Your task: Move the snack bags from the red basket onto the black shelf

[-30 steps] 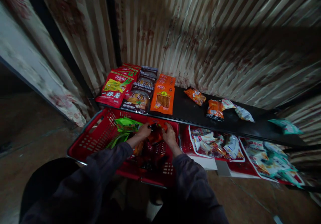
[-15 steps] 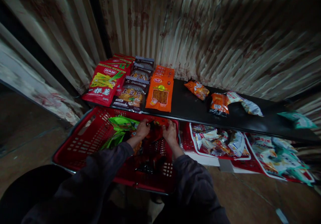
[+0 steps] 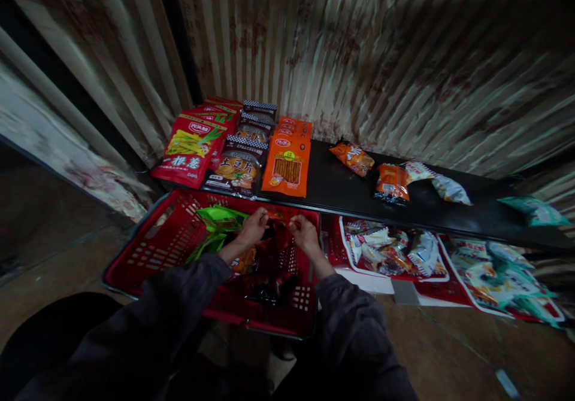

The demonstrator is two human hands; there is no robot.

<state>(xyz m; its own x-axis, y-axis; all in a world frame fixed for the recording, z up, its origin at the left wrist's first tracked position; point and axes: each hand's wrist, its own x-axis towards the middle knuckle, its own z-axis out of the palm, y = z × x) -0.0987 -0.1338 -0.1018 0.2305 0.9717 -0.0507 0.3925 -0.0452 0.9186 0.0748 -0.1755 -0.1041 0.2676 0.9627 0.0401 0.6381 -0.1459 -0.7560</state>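
Over the red plastic basket (image 3: 148, 251), a dark red-orange snack bag (image 3: 281, 233) hangs between my hands. My left hand (image 3: 254, 226) pinches its upper left corner, and my right hand (image 3: 304, 232) pinches the upper right one. Most of the bag's face lies in shadow, so its print cannot be read. Bright green snack bags (image 3: 221, 218) lie in the basket left of my left hand. Below my hands, more dark packets (image 3: 265, 290) rest on the basket floor, too dim to tell apart.
Behind the basket runs a black shelf (image 3: 330, 188) bearing rows of red bags (image 3: 188, 146), dark potato-slice bags (image 3: 238, 164) and orange bags (image 3: 286, 161). Loose orange packets (image 3: 353, 158) lie farther right. Beneath the shelf stand red baskets of snacks (image 3: 395, 251). A pleated curtain (image 3: 359, 48) hangs behind.
Both hands have risen slightly and still hold the bag by its top corners. The basket appears shifted a little to the right and up.
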